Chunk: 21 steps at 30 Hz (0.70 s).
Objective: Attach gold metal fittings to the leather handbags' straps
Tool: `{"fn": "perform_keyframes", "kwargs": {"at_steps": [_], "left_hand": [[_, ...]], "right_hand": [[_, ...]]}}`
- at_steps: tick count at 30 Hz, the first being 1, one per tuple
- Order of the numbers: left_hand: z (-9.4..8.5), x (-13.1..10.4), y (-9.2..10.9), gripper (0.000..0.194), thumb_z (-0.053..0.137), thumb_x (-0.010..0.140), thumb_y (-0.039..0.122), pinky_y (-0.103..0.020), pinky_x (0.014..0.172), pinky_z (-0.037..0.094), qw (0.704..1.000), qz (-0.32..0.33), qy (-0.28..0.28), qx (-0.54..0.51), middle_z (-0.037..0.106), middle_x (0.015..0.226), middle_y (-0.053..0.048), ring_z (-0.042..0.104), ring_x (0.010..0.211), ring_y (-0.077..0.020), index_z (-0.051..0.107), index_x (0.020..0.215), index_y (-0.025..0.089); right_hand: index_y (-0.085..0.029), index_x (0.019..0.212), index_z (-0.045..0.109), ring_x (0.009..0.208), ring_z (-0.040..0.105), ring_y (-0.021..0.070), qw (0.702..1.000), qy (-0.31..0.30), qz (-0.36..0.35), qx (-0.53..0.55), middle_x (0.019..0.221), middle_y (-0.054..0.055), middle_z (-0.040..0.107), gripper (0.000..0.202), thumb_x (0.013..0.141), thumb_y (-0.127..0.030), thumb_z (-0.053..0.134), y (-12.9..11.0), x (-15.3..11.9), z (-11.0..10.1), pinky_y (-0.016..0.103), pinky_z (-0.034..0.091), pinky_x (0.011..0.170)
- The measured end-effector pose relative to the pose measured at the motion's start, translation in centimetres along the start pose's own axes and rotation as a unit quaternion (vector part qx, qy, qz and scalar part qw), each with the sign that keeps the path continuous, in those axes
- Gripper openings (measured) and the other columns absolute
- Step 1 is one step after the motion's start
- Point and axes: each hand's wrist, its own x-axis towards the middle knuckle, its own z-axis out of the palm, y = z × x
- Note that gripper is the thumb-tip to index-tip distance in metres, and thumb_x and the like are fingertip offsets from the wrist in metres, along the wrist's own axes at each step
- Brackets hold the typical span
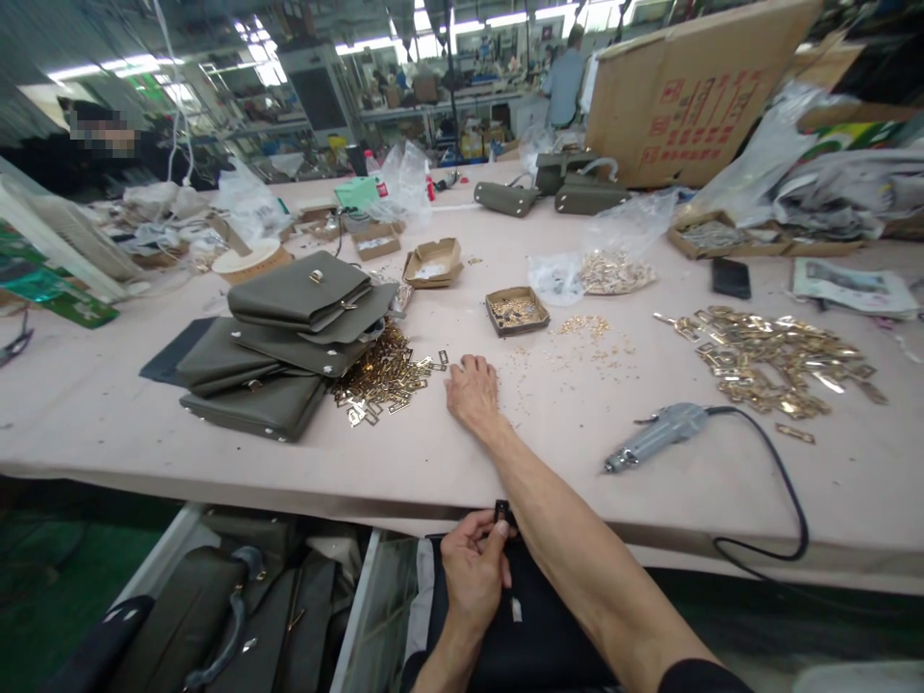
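My left hand (473, 570) is closed at the table's front edge, pinching a small black rectangular piece (501, 510) between thumb and fingers. Below it a black surface with a small pale tab (516, 609) lies at my lap. My right hand (473, 393) reaches over the tabletop, palm down, its fingers bent and slightly apart on the surface; nothing shows in them. Just left of that hand is a heap of gold rectangular metal plates (386, 375). Beyond it stands a small cardboard tray (518, 327) of tiny gold parts, with loose bits (584, 327) scattered beside it.
Olive-green bags (281, 337) are stacked at left. A grey electric screwdriver (656, 438) with a black cord lies at right, before another gold plate pile (786, 361). Farther back are a phone (731, 278) and large carton (693, 106). More bags (194, 597) fill a bin below.
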Motion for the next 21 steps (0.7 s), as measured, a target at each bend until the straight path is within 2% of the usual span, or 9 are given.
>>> {"fn": "perform_keyframes", "kwargs": {"at_steps": [2,5,7,9,12,15,18,21], "left_hand": [[0.0,0.0,0.0,0.041,0.079,0.082,0.050,-0.017,0.032,0.029,1.000,0.002,-0.001,0.001,0.076,0.078,-0.012,0.048,0.030,-0.0073,0.072,0.094,0.010],[-0.1,-0.1,-0.2,0.041,0.079,0.082,0.049,-0.017,0.031,0.028,1.000,0.007,-0.001,0.006,0.075,0.078,-0.011,0.049,0.030,-0.0075,0.072,0.094,0.011],[-0.2,-0.1,-0.5,0.041,0.078,0.083,0.049,-0.017,0.031,0.028,1.000,0.006,-0.001,0.005,0.075,0.078,-0.011,0.048,0.030,-0.0074,0.072,0.094,0.011],[-0.3,-0.1,-0.9,0.042,0.078,0.083,0.050,-0.017,0.031,0.028,1.000,0.007,-0.003,0.003,0.075,0.077,-0.012,0.048,0.029,-0.0073,0.071,0.094,0.010],[-0.3,0.0,-1.3,0.041,0.077,0.084,0.049,-0.017,0.031,0.028,1.000,0.012,-0.003,0.002,0.075,0.075,-0.012,0.048,0.029,-0.0074,0.069,0.093,0.010],[-0.2,0.1,-1.2,0.041,0.077,0.083,0.050,-0.017,0.030,0.026,1.000,0.012,0.002,0.000,0.075,0.075,-0.011,0.048,0.028,-0.0075,0.068,0.091,0.010],[-0.2,0.1,-1.0,0.042,0.078,0.082,0.050,-0.017,0.030,0.026,1.000,0.012,0.002,0.005,0.075,0.076,-0.012,0.048,0.028,-0.0076,0.069,0.091,0.010],[-0.1,0.2,-1.0,0.040,0.078,0.083,0.048,-0.016,0.031,0.027,1.000,0.014,0.000,0.009,0.074,0.073,-0.011,0.048,0.029,-0.0076,0.069,0.092,0.010]], "right_hand": [[-0.014,0.114,0.066,0.115,0.044,0.0310,1.000,-0.008,-0.007,0.008,0.122,0.017,0.057,0.025,0.100,-0.028,0.051,0.1,0.0,0.0,0.045,0.039,0.097],[-0.015,0.130,0.059,0.118,0.043,0.0301,0.999,-0.010,-0.033,0.040,0.130,0.017,0.055,0.036,0.102,-0.036,0.052,-0.1,0.1,-0.1,0.044,0.038,0.101],[-0.020,0.145,0.048,0.125,0.040,0.0293,0.993,-0.017,-0.090,0.070,0.141,0.015,0.049,0.053,0.100,-0.045,0.057,-0.6,0.0,0.1,0.045,0.034,0.107],[-0.026,0.148,0.044,0.131,0.036,0.0292,0.983,-0.033,-0.156,0.088,0.148,0.012,0.045,0.060,0.097,-0.051,0.061,-1.1,-0.1,0.4,0.047,0.031,0.111],[-0.029,0.140,0.055,0.131,0.036,0.0290,0.977,-0.041,-0.193,0.083,0.143,0.009,0.050,0.046,0.098,-0.047,0.061,-1.8,-0.1,0.9,0.047,0.031,0.110],[-0.024,0.122,0.066,0.120,0.044,0.0276,0.982,-0.043,-0.171,0.062,0.128,0.009,0.059,0.026,0.102,-0.034,0.055,-2.0,0.3,1.0,0.043,0.037,0.101],[-0.021,0.104,0.071,0.111,0.047,0.0276,0.985,-0.062,-0.157,0.045,0.115,0.009,0.063,0.022,0.102,-0.030,0.051,-1.9,0.6,0.9,0.041,0.040,0.092],[-0.020,0.103,0.070,0.109,0.048,0.0272,0.985,-0.071,-0.151,0.041,0.112,0.010,0.063,0.020,0.101,-0.023,0.051,-1.9,0.8,0.9,0.040,0.040,0.089]]}}
